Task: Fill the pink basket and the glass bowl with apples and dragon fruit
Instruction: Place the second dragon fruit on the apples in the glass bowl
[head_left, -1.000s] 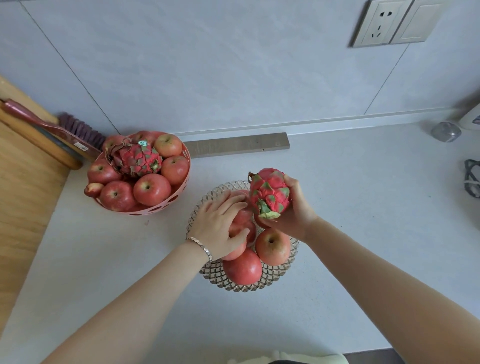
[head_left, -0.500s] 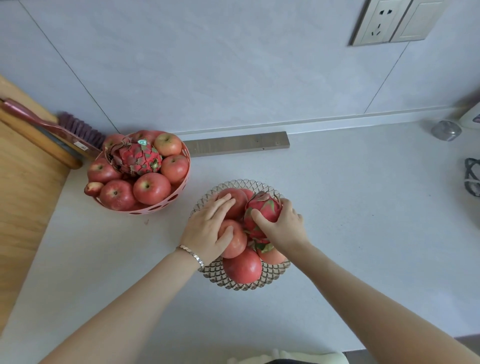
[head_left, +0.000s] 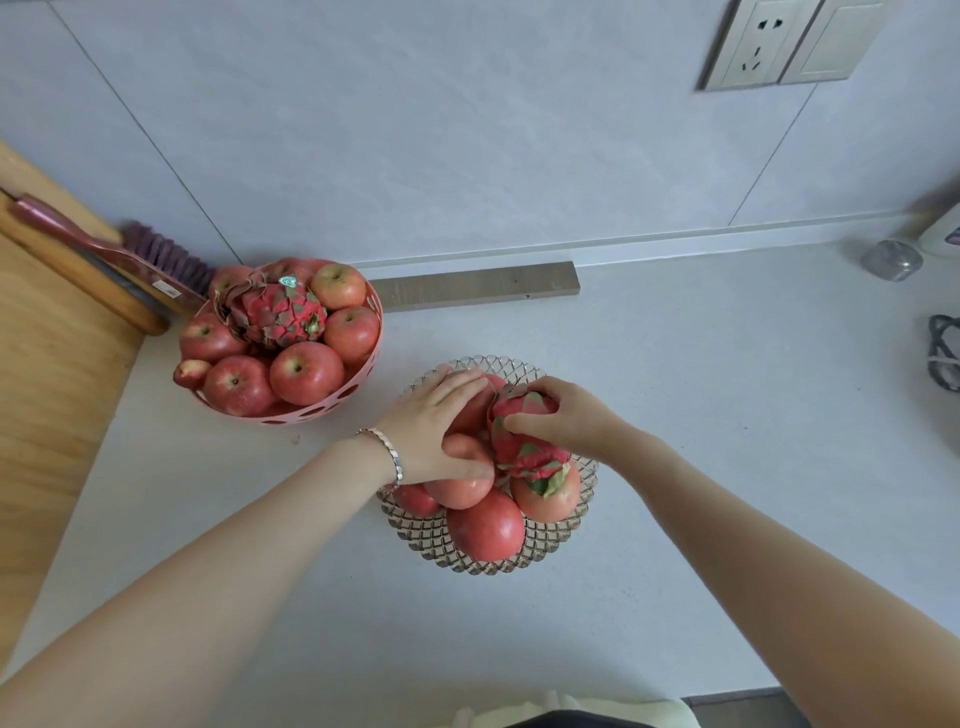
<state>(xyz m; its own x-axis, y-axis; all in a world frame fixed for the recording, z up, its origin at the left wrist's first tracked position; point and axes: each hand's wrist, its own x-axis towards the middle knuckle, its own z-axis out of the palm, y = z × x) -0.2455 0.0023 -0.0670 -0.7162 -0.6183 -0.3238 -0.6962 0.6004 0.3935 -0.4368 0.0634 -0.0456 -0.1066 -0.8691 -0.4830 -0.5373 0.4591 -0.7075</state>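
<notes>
The glass bowl (head_left: 540, 545) sits on the white counter in the middle and holds several red apples (head_left: 485, 527). A pink dragon fruit (head_left: 524, 449) lies on top of those apples, with my right hand (head_left: 566, 415) gripping it from above. My left hand (head_left: 441, 423) rests flat on the apples at the bowl's left side, fingers spread, thumb against one apple. The pink basket (head_left: 322, 410) stands to the left near the wall, heaped with apples (head_left: 306, 371) and a second dragon fruit (head_left: 278, 314) on top.
A wooden board (head_left: 47, 395) and a brush (head_left: 119, 257) lie at the far left. A grey strip (head_left: 478, 286) runs along the wall base. A small glass object (head_left: 891, 260) and a dark item (head_left: 943, 358) sit at the right edge. A wall socket (head_left: 758, 44) is above.
My right hand lowered the dragon fruit from above the bowl's far side onto the apples inside it. My left hand stayed pressed on the apples, shifting slightly.
</notes>
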